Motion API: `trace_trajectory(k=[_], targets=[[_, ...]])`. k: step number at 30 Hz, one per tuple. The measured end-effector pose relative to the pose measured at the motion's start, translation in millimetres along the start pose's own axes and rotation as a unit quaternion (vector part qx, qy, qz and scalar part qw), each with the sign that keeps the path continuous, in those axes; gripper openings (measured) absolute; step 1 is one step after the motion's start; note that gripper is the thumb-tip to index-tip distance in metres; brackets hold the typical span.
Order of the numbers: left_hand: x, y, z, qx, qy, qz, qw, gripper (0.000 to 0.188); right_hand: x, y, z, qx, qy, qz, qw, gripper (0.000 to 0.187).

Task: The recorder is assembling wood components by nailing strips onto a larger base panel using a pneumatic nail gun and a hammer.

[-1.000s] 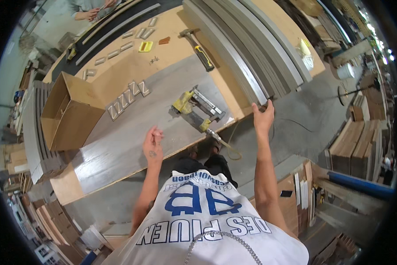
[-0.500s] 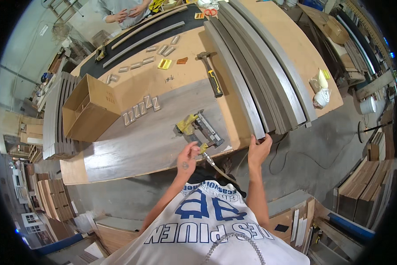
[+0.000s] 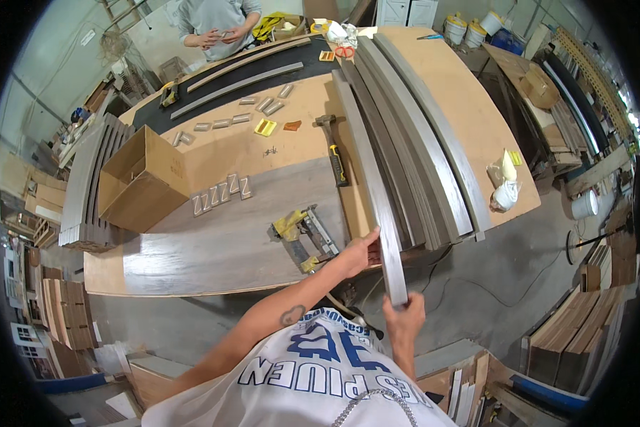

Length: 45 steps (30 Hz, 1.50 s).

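Observation:
A long grey wooden strip point(image 3: 385, 235) runs along the left side of a row of similar strips, its near end drawn out past the table's edge toward me. My right hand point(image 3: 404, 314) grips that near end, and my left hand point(image 3: 362, 255) is closed around the strip's left side further up. Just left of my left hand, a yellow and black nail gun point(image 3: 305, 238) lies on a grey panel point(image 3: 220, 235) with a hose trailing off the edge. A hammer point(image 3: 336, 153) with a black and yellow handle rests between the panel and the strips.
Several more grey strips point(image 3: 434, 171) lie to the right, beside a white bag point(image 3: 505, 192). An open cardboard box point(image 3: 149, 178) and metal Z-shaped pieces point(image 3: 220, 196) sit on the left. Across the table stands another person point(image 3: 217, 28), hands together. A cord point(image 3: 469, 283) crosses the floor.
The leftmost strip has been pulled toward me by my right hand. My left hand has left the spot beside the nail gun and taken hold of the strip. The view has tilted up.

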<state>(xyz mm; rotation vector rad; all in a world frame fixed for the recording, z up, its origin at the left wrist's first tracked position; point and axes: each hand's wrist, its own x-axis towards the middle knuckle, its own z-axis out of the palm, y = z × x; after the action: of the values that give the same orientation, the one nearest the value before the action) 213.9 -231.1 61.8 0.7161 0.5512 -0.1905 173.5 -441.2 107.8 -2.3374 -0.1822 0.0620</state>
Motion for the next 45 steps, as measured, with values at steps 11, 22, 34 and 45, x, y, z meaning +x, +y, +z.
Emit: trace_trajectory(k=[11,22,34,45], targets=[[17,24,-33,-0.293,-0.017,0.083,0.953,0.041,-83,114,-94,0.081,-0.121,0.139,0.98,0.048],[-264,5,-214,-0.29,0.062,0.278,0.914,0.026,-26,89,0,0.397,-0.5,0.224,0.737,0.04],[-383,-6,-397,-0.371,0.41,0.379,0.742,0.041,-4,-97,227,-0.098,-0.194,-0.235,0.947,0.046],[-346,28,-441,-0.365,0.447,0.268,0.771,0.06,5,-134,253,-0.274,-0.121,-0.121,0.946,0.046]])
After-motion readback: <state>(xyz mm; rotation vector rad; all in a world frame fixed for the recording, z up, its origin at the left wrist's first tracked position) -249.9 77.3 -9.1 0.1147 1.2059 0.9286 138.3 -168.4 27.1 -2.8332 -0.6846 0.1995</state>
